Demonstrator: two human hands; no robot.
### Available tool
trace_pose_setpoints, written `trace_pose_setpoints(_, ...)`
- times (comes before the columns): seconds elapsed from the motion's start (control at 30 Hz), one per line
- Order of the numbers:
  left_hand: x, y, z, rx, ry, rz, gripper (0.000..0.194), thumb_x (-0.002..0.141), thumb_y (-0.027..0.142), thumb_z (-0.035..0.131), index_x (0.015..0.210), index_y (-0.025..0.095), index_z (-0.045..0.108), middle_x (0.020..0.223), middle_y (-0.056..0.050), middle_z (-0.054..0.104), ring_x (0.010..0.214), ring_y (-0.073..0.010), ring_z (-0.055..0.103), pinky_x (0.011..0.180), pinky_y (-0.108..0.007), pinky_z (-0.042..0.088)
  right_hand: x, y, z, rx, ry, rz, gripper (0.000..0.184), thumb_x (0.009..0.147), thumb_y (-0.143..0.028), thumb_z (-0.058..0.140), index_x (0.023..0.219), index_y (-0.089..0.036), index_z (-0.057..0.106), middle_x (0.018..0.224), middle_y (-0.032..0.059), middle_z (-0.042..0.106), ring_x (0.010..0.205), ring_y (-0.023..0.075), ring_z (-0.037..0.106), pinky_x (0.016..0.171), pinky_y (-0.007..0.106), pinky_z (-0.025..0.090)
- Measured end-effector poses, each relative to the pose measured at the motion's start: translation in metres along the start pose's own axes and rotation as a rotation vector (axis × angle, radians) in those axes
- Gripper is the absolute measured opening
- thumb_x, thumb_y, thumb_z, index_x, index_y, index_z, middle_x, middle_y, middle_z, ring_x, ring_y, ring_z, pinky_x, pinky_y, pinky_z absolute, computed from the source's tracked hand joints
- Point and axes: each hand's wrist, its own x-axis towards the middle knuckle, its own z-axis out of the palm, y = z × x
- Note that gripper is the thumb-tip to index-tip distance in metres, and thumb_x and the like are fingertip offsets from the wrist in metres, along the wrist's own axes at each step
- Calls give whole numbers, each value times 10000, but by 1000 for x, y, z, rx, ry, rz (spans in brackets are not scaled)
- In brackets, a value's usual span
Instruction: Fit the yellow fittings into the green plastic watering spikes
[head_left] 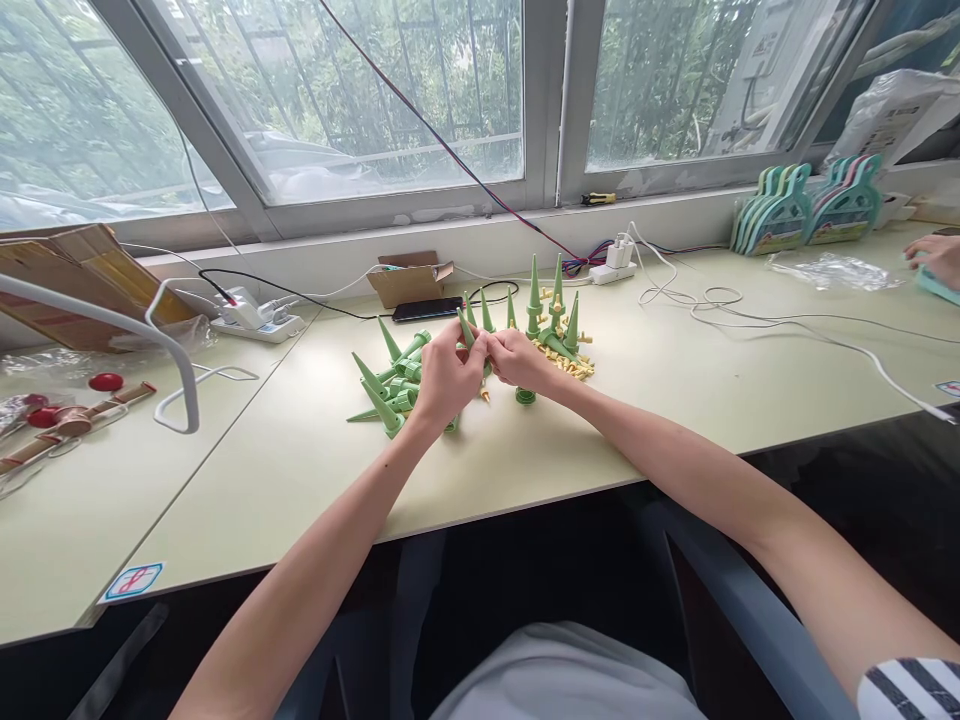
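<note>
My left hand [452, 372] is closed around a green plastic spike [466, 328], whose pointed tip sticks up past the fingers. Against it, my right hand [516, 358] is pinched shut, and whatever its fingertips hold is hidden. A heap of green spikes [386, 400] lies beside my left hand. To the right of my hands several green spikes stand upright [534, 298], some with small yellow pieces on their sides. A pile of small yellow valve-like pieces [574, 365] lies by their bases. One loose yellow piece [485, 396] rests just below my hands.
Behind the hands lie a phone [428, 309] and a small open cardboard box [407, 278]. Power strips [259, 320] and white cables [720, 300] cross the table. A white bent tube [176, 370] juts in at left. Another person's hand [936, 255] is at far right.
</note>
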Motion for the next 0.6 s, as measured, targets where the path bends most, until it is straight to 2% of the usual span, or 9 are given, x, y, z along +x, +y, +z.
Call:
trace_pose_setpoints(0.27, 0, 1, -2, 13, -36, -54, 92, 859, 285, 566, 829, 197, 564, 757, 2, 613, 490, -96, 513, 503, -237, 443, 0, -1, -1, -55, -4, -20, 447, 981, -316, 331, 552, -193, 350, 448, -43, 357, 445, 66, 339, 468, 210, 262)
trace_pose_setpoints(0.6, -1, 3, -3, 50, -84, -108, 86, 856, 297, 547, 835, 214, 540, 604, 37, 546, 429, -103, 477, 467, -234, 391, 0, 0, -1, -133, -28, -16, 411, 954, -293, 330, 555, -195, 349, 474, -33, 378, 486, 79, 357, 505, 224, 263)
